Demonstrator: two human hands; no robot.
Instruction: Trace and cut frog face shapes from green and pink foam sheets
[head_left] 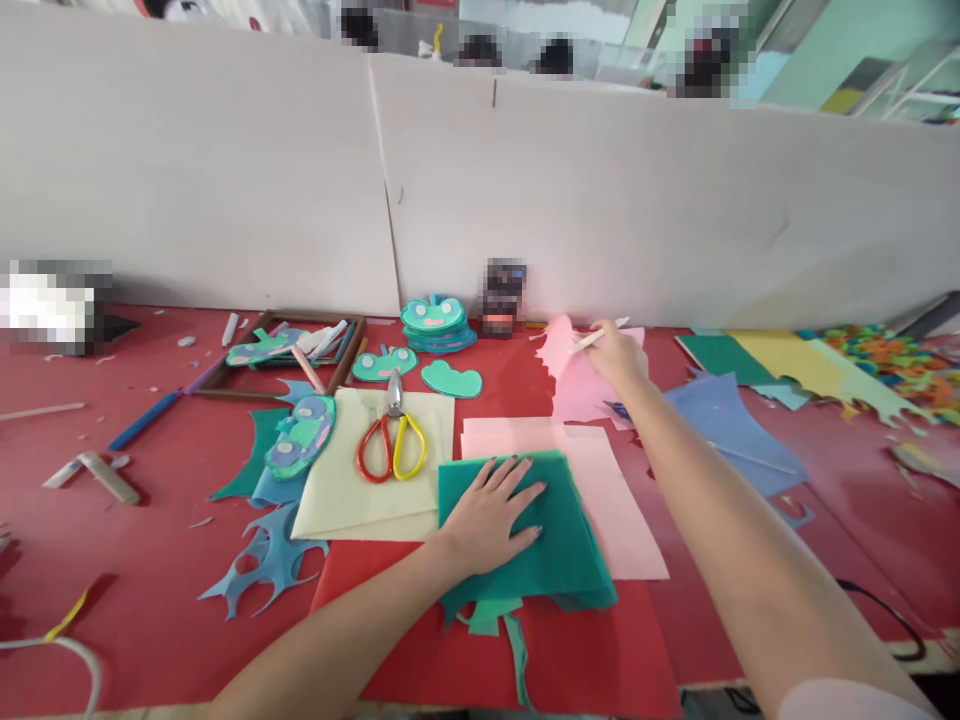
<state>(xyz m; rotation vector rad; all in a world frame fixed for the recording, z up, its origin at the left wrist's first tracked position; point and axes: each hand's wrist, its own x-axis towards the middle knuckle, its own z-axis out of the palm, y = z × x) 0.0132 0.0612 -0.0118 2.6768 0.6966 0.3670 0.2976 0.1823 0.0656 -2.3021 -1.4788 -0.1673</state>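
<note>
My left hand (491,510) lies flat, fingers spread, on a stack of dark green felt sheets (570,540). Under that stack, pale pink felt (622,510) shows at the back and right. My right hand (619,355) reaches to the back, its fingers closed on a slim white pen (589,342) above bright pink felt scraps (574,390). Scissors (392,435) with one red and one yellow handle rest on cream felt (337,500), left of my left hand. Behind them are a green felt cutout (451,379) and a stack of green frog-like faces (435,325).
A brown wooden frame (285,394) with scraps and pens stands at the back left. Blue cut-out felt (277,555) lies at left, and a blue sheet (727,425) at right. A phone (502,298) leans against the white partition (600,200). Colourful scraps (900,370) cover the far right.
</note>
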